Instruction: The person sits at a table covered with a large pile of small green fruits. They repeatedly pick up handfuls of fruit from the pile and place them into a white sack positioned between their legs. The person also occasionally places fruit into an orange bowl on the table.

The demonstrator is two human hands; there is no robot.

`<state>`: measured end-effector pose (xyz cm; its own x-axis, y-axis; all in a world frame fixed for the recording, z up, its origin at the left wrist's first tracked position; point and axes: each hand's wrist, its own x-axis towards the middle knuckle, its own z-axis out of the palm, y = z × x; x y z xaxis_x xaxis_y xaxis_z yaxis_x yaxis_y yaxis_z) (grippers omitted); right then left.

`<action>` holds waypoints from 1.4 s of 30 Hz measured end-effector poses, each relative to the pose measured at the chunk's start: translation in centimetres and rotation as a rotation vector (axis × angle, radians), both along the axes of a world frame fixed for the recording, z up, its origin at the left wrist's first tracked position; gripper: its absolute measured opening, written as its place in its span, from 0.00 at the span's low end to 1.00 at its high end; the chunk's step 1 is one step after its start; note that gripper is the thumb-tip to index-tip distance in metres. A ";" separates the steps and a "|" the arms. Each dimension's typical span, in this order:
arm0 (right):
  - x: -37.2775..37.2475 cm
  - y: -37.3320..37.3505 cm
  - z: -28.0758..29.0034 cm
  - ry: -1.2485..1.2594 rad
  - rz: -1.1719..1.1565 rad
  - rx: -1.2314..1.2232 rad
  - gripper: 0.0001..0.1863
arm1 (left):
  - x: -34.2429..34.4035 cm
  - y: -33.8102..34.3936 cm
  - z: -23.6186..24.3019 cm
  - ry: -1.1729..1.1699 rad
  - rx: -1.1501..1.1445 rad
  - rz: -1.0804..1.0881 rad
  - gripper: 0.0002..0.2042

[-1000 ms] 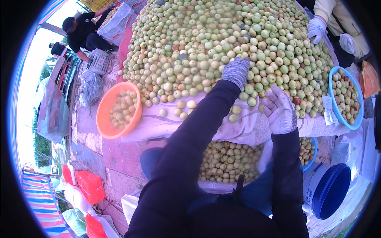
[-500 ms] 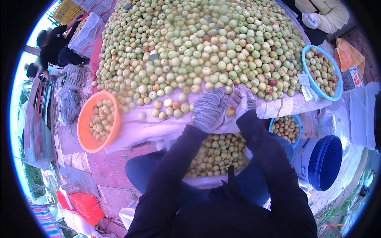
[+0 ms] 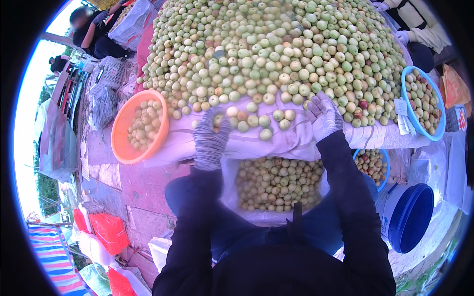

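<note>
Round fruit [image 3: 276, 54], pale green to yellowish, some blushed red: head view, heaped across a pale cloth [image 3: 294, 140], with loose pieces toward its near edge. Left hand [image 3: 210, 140], striped grey glove: over the near edge, left of centre; fingers curled, one fruit showing between fingers and thumb, grip cannot be told. Right hand [image 3: 326, 118], matching glove: near edge, right of centre, beside the heap; fingers apart, palm bare of fruit. Orange basin [image 3: 120, 133], fruit inside: near left corner. Blue basin [image 3: 434, 137], likewise filled: near right corner.
</note>
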<state>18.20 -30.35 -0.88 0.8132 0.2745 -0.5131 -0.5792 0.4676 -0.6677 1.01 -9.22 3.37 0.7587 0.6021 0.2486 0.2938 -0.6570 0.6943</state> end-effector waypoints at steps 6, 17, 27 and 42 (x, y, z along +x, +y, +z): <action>1.4 1.2 -1.4 -0.299 0.166 -0.382 0.17 | -10.7 17.8 1.7 0.200 0.458 0.470 0.15; 7.5 7.9 1.1 -1.247 0.901 -1.697 0.13 | -4.7 8.2 -0.3 -0.029 0.371 0.018 0.11; 7.4 8.1 3.4 -1.350 0.855 -1.726 0.13 | 0.7 5.1 -3.8 0.021 0.179 -0.093 0.08; -4.7 -30.7 15.1 -0.823 0.010 -2.233 0.29 | 17.1 -1.5 -3.0 0.061 0.209 -0.494 0.18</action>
<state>13.49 -61.07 14.19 0.9241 -0.0159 0.3817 -0.0357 -0.9984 0.0449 18.07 -10.74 0.36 0.9558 0.1122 0.2718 -0.0498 -0.8492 0.5258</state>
